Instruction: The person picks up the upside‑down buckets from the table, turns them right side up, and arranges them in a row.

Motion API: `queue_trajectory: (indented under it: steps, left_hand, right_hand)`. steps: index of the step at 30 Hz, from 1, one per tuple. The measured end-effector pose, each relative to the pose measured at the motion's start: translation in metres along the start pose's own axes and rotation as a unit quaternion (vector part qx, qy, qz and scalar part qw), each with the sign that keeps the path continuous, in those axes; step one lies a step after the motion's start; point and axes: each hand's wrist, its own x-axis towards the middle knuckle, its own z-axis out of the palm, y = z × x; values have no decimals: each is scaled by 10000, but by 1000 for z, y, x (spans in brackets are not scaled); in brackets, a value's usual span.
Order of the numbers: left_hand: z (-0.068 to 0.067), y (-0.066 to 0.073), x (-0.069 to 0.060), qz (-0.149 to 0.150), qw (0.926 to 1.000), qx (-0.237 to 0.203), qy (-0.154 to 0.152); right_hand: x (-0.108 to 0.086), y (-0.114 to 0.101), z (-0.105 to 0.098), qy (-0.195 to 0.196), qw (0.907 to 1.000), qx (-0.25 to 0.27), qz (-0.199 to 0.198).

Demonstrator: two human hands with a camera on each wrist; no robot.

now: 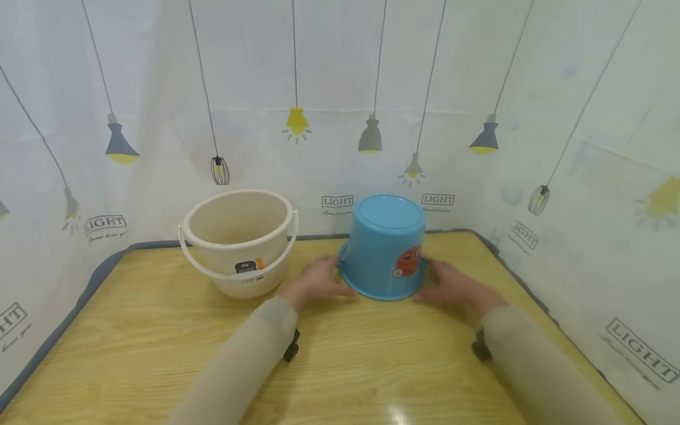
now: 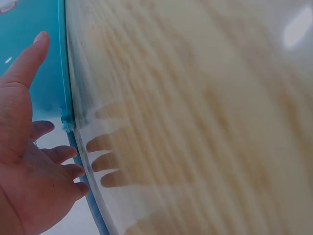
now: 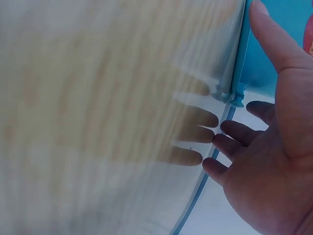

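Note:
A blue bucket (image 1: 388, 248) stands upside down on the wooden table, rim at the bottom, with a red round sticker on its side. My left hand (image 1: 321, 278) is at the left of its rim, and my right hand (image 1: 448, 284) is at the right. In the left wrist view, the thumb reaches in front of the blue wall (image 2: 39, 73) and the fingers are spread beside the rim. The right wrist view has the right hand (image 3: 274, 142) in a similar pose, thumb by the rim. Whether the fingertips touch the bucket, I cannot tell.
To the left stands an upright cream bucket (image 1: 244, 245), its white handle (image 1: 239, 275) hanging over the front. White cloth (image 1: 329, 59) printed with hanging lamps encloses the back and sides of the wooden table (image 1: 372, 360).

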Motion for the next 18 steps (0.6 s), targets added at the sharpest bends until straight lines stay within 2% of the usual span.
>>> queue_trajectory:
  steps: [6, 14, 18]
  left_hand:
    - [-1, -4, 3, -293, 9995, 98, -72]
    - [1, -2, 7, -20, 9986, 486, -194]
    - [4, 2, 7, -55, 9987, 441, -248]
  right_hand:
    - [6, 0, 1, -98, 9999, -20, 130]
    - [8, -6, 1, -189, 9997, -30, 129]
    - [8, -7, 2, -222, 9997, 31, 40]
